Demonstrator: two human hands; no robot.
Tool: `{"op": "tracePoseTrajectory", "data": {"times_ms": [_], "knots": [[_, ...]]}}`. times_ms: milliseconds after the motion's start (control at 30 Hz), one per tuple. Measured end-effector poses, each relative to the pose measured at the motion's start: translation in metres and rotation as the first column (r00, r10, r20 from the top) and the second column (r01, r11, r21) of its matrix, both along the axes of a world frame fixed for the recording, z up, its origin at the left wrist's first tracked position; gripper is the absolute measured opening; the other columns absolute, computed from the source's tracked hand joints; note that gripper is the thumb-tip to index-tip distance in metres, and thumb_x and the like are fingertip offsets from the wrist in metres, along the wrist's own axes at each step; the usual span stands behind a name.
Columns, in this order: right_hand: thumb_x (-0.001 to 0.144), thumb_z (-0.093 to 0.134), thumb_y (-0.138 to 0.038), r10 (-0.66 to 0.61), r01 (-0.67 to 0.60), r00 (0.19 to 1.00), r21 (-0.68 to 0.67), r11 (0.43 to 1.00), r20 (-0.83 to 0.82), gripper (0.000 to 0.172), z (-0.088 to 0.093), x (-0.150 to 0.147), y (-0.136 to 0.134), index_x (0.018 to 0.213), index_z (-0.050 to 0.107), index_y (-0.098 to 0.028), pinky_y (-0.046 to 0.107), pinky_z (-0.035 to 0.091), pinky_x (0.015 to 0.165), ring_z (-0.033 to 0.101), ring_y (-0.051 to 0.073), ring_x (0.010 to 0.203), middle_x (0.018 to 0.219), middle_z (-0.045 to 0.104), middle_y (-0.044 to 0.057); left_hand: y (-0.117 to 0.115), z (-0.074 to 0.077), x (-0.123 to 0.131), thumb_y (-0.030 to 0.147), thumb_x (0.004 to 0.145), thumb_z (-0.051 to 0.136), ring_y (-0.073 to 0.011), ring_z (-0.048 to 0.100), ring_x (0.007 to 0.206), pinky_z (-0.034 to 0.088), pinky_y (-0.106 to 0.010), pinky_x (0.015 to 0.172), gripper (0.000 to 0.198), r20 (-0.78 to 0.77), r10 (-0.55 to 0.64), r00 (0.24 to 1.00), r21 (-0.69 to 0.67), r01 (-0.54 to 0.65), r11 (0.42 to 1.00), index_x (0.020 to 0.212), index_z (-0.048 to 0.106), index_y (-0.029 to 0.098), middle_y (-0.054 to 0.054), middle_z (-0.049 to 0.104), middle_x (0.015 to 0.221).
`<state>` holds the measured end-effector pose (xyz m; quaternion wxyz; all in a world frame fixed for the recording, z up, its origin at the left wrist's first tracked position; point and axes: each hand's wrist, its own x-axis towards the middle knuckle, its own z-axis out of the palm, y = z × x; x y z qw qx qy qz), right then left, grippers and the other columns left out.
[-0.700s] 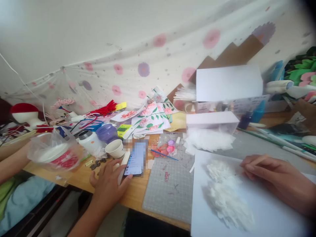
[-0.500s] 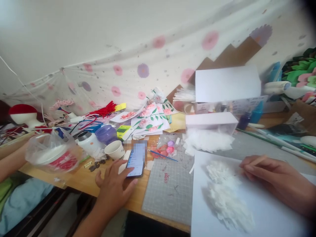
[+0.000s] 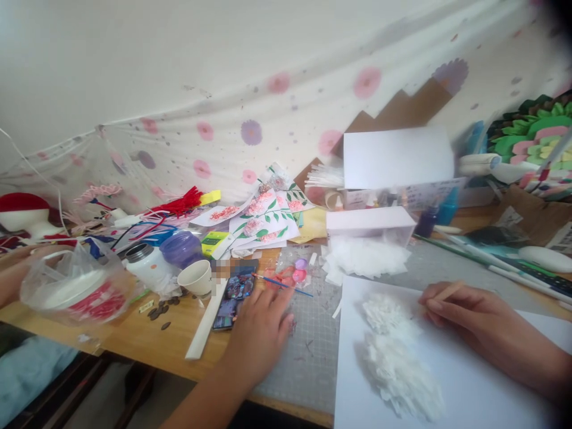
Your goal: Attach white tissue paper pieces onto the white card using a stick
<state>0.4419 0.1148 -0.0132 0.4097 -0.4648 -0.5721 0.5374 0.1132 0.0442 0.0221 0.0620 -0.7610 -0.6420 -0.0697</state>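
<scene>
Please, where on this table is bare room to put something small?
Mostly bare: the grey mat between the left hand and the front white sheet; the wood between the dark pieces and the white strip. Crowded: around the small cup.

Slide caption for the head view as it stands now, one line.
Left hand beside a phone; right hand, holding a thin pale stick, by ruffled white pieces on a white sheet.

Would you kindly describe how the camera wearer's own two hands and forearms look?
Both the left hand and the right hand are ungloved, with no ring or watch visible. The left forearm shows no sleeve as far as the frame's edge; the right wrist blurs near the edge, with no cuff visible.
</scene>
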Motion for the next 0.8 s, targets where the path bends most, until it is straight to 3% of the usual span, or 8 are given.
{"op": "tracePoseTrajectory", "data": {"times_ms": [200, 300, 400, 633, 800], "knots": [[0.068, 0.067, -0.052, 0.017, -0.017, 1.000, -0.013, 1.000, -0.010, 0.038, 0.000, 0.002, -0.001, 0.057, 0.059, -0.016, 0.025, 0.038, 0.067, 0.050, 0.019, 0.077, 0.080, 0.055, 0.008, 0.026, -0.006, 0.029, 0.013, 0.083, 0.042, -0.0258, 0.049, 0.101, 0.043, -0.041, 0.084, 0.042, -0.122, -0.080, 0.989, -0.019, 0.078, 0.997, 0.122, 0.047, 0.026, -0.008, 0.059, 0.103], [0.069, 0.066, -0.052, 0.026, -0.026, 1.000, -0.011, 1.000, -0.001, 0.038, -0.002, 0.003, 0.000, 0.058, 0.059, -0.016, 0.025, 0.037, 0.069, 0.050, 0.019, 0.077, 0.079, 0.055, 0.007, 0.036, -0.007, 0.036, 0.011, 0.081, 0.045, -0.0247, 0.052, 0.095, 0.044, -0.040, 0.082, 0.026, -0.202, -0.125, 0.971, -0.021, 0.123, 0.992, 0.100, 0.058, 0.023, -0.005, 0.059, 0.087], [0.072, 0.065, -0.049, 0.042, -0.042, 0.999, -0.013, 0.999, -0.010, 0.036, -0.004, 0.003, 0.001, 0.060, 0.058, -0.017, 0.024, 0.036, 0.067, 0.048, 0.017, 0.075, 0.079, 0.055, 0.005, 0.040, -0.008, 0.038, 0.013, 0.082, 0.048, -0.0227, 0.052, 0.090, 0.043, -0.039, 0.083, 0.013, -0.275, -0.158, 0.948, 0.018, 0.170, 0.985, 0.080, 0.059, 0.019, -0.003, 0.057, 0.078], [0.072, 0.066, -0.046, 0.057, -0.057, 0.997, 0.002, 0.998, -0.042, 0.033, -0.007, 0.004, 0.002, 0.061, 0.057, -0.016, 0.022, 0.036, 0.065, 0.048, 0.015, 0.073, 0.080, 0.055, 0.003, 0.043, -0.006, 0.034, 0.011, 0.083, 0.046, -0.0187, 0.050, 0.079, 0.040, -0.038, 0.080, 0.015, -0.378, -0.247, 0.892, 0.238, 0.351, 0.905, 0.072, 0.053, 0.019, 0.000, 0.054, 0.069], [0.071, 0.066, -0.047, 0.063, -0.062, 0.997, 0.028, 0.998, -0.040, 0.035, -0.005, 0.002, 0.001, 0.060, 0.056, -0.016, 0.022, 0.036, 0.063, 0.047, 0.014, 0.070, 0.077, 0.055, 0.003, 0.053, -0.007, 0.031, 0.014, 0.082, 0.051, -0.0176, 0.048, 0.073, 0.036, -0.031, 0.064, 0.011, -0.398, -0.252, 0.882, 0.238, 0.365, 0.900, 0.072, 0.052, 0.019, 0.000, 0.054, 0.071]]}}
